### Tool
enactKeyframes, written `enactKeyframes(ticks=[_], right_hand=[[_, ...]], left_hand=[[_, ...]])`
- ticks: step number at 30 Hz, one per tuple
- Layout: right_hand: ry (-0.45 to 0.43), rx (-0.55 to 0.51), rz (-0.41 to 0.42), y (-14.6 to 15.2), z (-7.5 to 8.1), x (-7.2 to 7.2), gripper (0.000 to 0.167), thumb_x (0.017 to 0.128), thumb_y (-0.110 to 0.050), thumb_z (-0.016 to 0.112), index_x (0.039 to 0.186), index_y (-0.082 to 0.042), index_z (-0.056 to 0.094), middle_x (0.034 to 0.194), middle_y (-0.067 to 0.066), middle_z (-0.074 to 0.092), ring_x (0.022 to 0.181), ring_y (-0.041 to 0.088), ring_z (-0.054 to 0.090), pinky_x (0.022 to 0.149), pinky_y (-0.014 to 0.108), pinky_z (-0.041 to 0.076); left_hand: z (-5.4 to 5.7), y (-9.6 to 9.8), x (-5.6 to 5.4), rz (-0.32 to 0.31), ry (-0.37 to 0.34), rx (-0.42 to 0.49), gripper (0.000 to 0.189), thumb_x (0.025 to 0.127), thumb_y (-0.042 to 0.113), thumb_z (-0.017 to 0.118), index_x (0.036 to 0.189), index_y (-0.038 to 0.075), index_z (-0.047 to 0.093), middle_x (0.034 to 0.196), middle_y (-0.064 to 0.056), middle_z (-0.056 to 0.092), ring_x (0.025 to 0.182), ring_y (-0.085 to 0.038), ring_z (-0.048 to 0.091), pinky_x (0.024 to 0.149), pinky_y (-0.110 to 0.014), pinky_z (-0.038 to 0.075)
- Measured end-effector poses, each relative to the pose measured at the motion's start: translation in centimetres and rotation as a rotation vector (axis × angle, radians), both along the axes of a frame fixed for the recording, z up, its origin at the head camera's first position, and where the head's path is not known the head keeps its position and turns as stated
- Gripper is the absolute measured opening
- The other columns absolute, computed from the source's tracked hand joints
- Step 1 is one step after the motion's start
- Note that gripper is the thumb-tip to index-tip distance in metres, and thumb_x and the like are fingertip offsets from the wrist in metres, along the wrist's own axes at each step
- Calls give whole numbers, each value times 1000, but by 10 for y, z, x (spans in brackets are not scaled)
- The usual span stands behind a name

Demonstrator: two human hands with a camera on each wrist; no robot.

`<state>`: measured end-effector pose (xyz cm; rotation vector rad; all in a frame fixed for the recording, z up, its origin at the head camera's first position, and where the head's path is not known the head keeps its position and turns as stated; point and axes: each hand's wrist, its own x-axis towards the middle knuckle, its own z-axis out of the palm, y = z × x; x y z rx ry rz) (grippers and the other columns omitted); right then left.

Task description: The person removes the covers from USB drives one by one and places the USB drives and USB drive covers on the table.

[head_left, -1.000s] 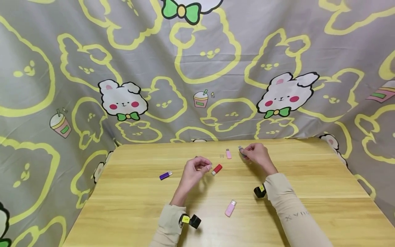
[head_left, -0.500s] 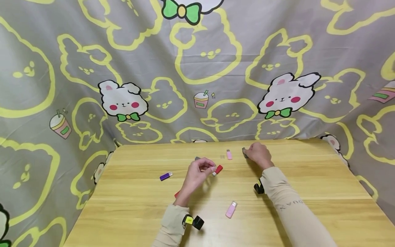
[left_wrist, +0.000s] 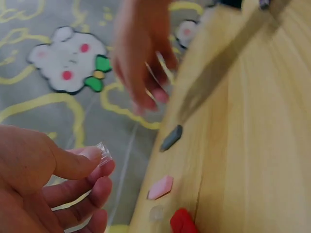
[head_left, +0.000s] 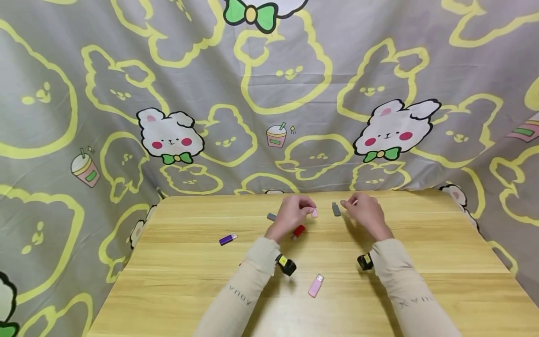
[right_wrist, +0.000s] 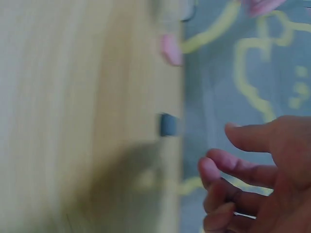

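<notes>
Hands (head_left: 292, 211) (head_left: 364, 210) farther right, one clear cap (left_wrist: 104, 154) aloft, two grey sticks (head_left: 336, 209) (head_left: 271, 217).

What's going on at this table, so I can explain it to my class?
A person's left hand pinches a small clear piece near a pink USB stick. The right hand holds nothing, its fingers beside a grey USB stick that lies on the wooden table. A red stick, a purple stick and a second pink stick also lie there.
</notes>
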<state>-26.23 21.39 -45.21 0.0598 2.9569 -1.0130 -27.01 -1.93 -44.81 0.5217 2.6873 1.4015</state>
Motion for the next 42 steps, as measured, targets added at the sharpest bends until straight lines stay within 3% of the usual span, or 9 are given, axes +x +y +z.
enactKeyframes(ticks=[3, 6, 12, 18, 24, 28, 31, 37, 42], right_hand=[[13, -25, 20, 17, 12, 22, 36, 102, -37, 62, 101, -2, 69, 97, 17, 71, 82, 29, 64, 69, 42, 49], [24, -36, 41, 32, 20, 44, 35, 103, -35, 63, 104, 0, 70, 96, 16, 72, 84, 27, 64, 69, 40, 49], [49, -44, 68, 56, 26, 78, 32, 102, -31, 66, 106, 0, 71, 90, 8, 72, 79, 19, 63, 65, 36, 48], [40, -43, 42, 68, 19, 91, 30, 103, -28, 65, 106, 1, 72, 90, 7, 71, 80, 18, 61, 66, 36, 48], [24, -50, 41, 74, 11, 95, 28, 102, -27, 66, 106, 0, 72, 91, 5, 71, 80, 17, 61, 66, 34, 48], [26, -53, 51, 74, 9, 97, 26, 101, -25, 68, 106, 0, 72, 91, 5, 71, 80, 18, 62, 66, 34, 49], [19, -50, 109, 72, 11, 98, 21, 99, -19, 69, 107, 0, 72, 91, 4, 71, 83, 19, 64, 68, 34, 51], [-193, 17, 249, 74, 16, 104, 17, 91, -9, 75, 104, -1, 67, 86, 4, 64, 76, 20, 58, 64, 36, 48], [-288, 46, 296, 76, 9, 107, 21, 82, 0, 77, 99, -5, 65, 84, 5, 59, 75, 22, 52, 66, 36, 45]], left_hand=[[-4, 21, -15, -43, 40, -102, 8, 95, 5, 72, 91, 5, 79, 88, -4, 77, 78, -13, 69, 69, -18, 50], [-10, 38, -26, -69, 103, -248, 8, 94, 8, 75, 89, 10, 81, 87, 2, 76, 78, -9, 67, 70, -19, 50], [-19, 58, -38, -47, 142, -455, 12, 92, 8, 75, 85, 17, 80, 84, 9, 74, 82, -11, 68, 72, -27, 54], [-23, 62, -42, -53, 107, -591, 17, 88, 11, 80, 74, 19, 74, 70, 12, 66, 71, -11, 63, 70, -36, 55], [-27, 68, -46, -38, 158, -669, 20, 92, 14, 75, 75, 23, 72, 78, 12, 69, 78, -11, 65, 75, -39, 54], [-30, 66, -47, -25, 187, -627, 18, 94, 15, 72, 78, 23, 73, 79, 12, 69, 77, -10, 64, 75, -37, 53], [-26, 55, -41, -20, 185, -509, 14, 96, 16, 70, 83, 20, 74, 79, 11, 67, 76, -10, 61, 74, -35, 51], [-9, 23, -16, -39, 145, -256, 13, 102, 21, 66, 102, 13, 76, 98, 3, 74, 95, -16, 67, 85, -33, 54], [-7, -15, 8, -40, 91, -137, 28, 109, 26, 53, 119, 8, 72, 115, -5, 73, 113, -23, 66, 96, -40, 53]])
